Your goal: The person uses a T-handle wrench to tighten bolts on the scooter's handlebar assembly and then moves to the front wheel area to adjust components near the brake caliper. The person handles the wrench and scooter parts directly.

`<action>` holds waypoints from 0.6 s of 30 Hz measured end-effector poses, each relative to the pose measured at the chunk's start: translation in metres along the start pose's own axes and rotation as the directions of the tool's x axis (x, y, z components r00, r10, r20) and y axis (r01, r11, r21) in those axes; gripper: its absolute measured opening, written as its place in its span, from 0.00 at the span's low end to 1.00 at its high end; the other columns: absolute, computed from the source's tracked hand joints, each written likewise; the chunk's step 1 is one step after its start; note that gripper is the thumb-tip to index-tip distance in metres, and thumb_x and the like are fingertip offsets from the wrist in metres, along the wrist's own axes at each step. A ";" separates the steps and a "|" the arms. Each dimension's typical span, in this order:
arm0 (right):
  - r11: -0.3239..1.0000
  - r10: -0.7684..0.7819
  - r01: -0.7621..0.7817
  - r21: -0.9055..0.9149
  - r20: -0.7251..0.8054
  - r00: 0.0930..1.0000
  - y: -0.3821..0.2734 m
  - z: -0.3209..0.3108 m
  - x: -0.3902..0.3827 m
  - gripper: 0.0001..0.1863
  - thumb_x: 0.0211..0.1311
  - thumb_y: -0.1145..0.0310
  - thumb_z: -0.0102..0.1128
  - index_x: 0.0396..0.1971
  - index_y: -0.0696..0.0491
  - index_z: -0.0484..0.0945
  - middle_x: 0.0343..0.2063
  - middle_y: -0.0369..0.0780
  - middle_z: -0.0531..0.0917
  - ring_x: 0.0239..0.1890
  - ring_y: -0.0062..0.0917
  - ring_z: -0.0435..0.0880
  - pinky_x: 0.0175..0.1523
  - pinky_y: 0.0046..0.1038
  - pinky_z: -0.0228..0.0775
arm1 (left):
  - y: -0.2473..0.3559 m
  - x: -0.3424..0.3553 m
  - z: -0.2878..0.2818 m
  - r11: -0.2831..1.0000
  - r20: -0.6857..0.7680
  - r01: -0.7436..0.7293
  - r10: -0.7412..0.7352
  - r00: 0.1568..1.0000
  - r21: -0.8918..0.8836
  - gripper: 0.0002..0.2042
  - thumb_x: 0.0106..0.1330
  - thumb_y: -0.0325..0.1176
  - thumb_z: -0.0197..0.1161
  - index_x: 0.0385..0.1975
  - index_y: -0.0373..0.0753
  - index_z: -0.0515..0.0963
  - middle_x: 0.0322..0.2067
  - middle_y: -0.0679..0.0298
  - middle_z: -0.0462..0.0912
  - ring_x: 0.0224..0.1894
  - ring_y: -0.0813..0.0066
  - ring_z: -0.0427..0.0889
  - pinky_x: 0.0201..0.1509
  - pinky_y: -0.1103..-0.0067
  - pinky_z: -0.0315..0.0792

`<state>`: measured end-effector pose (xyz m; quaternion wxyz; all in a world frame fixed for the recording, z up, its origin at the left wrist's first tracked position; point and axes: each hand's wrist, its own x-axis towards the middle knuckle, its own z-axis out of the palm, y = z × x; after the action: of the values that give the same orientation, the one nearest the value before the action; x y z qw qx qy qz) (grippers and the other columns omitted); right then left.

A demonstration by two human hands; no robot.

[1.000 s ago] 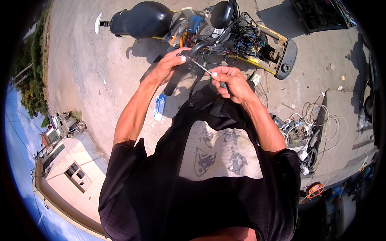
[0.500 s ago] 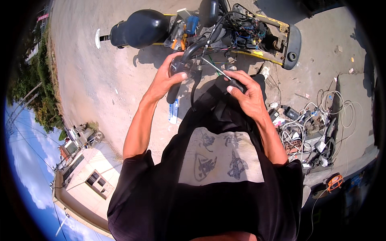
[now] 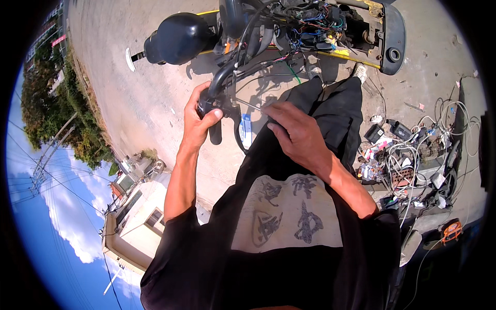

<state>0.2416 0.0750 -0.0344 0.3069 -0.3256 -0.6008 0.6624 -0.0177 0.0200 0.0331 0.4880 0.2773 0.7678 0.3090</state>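
Starting big: a stripped scooter (image 3: 258, 41) across the top of the view, with an exposed tangle of wires (image 3: 320, 20) in its body — liable to snag or pull loose under any sharp tug. Down to the handlebar (image 3: 221, 76), black and curving toward the person, with no visible brace but one hand, so apt to swivel under a hard push. On to the right hand (image 3: 299, 134), curled around a screwdriver (image 3: 250, 105), handle hidden beneath the fingers; cannot tell how firm. Opposite, the left hand (image 3: 199, 121), clasped around the control block (image 3: 209, 105), thumb on the near side, fingers behind. And the block itself? On the handlebar, just left of the dark brake lever (image 3: 238, 135), and likely to twist with any loosening of that left-hand hold. Smallest of all, the screwdriver's thin tip: close to the block, contact impossible to make out. Watch that left thumb — near the line of the shaft, exposed to a jab after a skid, most likely from pushing at a slant.
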 end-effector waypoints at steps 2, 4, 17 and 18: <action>1.000 0.021 -0.021 0.013 0.028 0.999 0.002 -0.003 0.003 0.18 0.63 0.79 0.63 0.53 0.57 0.79 0.45 0.45 0.83 0.44 0.45 0.84 0.47 0.39 0.77 | -0.006 0.001 -0.003 1.000 -0.023 0.019 -0.019 1.000 0.007 0.34 0.54 0.36 0.69 0.64 0.34 0.71 0.39 0.65 0.83 0.39 0.79 0.82 0.47 0.81 0.76; 1.000 0.017 -0.018 0.018 0.052 0.999 0.005 -0.004 0.003 0.18 0.63 0.80 0.63 0.53 0.57 0.79 0.45 0.45 0.82 0.43 0.44 0.84 0.46 0.39 0.77 | -0.008 0.000 -0.002 0.999 -0.064 0.030 -0.027 0.998 0.045 0.34 0.53 0.39 0.67 0.63 0.33 0.72 0.38 0.66 0.82 0.38 0.80 0.80 0.46 0.81 0.75; 0.999 0.019 -0.023 0.050 0.075 0.997 0.010 -0.006 0.007 0.18 0.62 0.81 0.63 0.53 0.58 0.79 0.44 0.44 0.81 0.41 0.42 0.84 0.43 0.37 0.78 | -0.006 -0.004 0.007 0.998 -0.134 -0.005 0.013 0.991 0.060 0.33 0.53 0.41 0.68 0.60 0.33 0.73 0.39 0.66 0.82 0.39 0.79 0.80 0.46 0.80 0.76; 0.998 0.033 -0.038 0.055 0.078 0.996 0.010 -0.007 0.009 0.18 0.62 0.81 0.63 0.53 0.58 0.79 0.45 0.45 0.81 0.42 0.42 0.84 0.43 0.37 0.78 | -0.008 -0.001 0.006 0.998 -0.127 -0.022 0.030 0.991 0.065 0.33 0.53 0.42 0.69 0.60 0.33 0.73 0.39 0.66 0.82 0.39 0.80 0.80 0.46 0.81 0.75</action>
<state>0.2418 0.0851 -0.0457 0.2806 -0.3016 -0.5876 0.6965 -0.0124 0.0148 0.0256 0.4246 0.2820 0.8033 0.3080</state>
